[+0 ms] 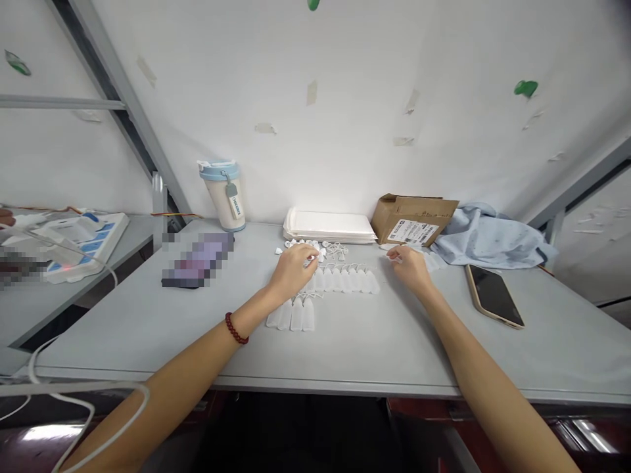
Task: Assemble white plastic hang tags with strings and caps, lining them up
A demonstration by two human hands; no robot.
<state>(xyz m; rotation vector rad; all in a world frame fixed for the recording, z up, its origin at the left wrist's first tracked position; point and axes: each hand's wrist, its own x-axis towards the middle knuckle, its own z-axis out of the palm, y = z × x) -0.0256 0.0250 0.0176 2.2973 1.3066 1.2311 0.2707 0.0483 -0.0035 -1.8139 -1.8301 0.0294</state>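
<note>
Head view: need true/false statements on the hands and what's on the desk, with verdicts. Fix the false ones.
1. The left hand is at the small white caps. True.
2. The translucent white pieces lie on the desk. True.
3. The translucent white pieces form a single row. False: they lie in two rows.
4. The blue-lidded cup stands left of the cardboard box. True.
5. The blue-lidded cup lies on its side. False: it stands upright.
6. The cardboard box is held in one hand. False: it rests behind the right hand.
</note>
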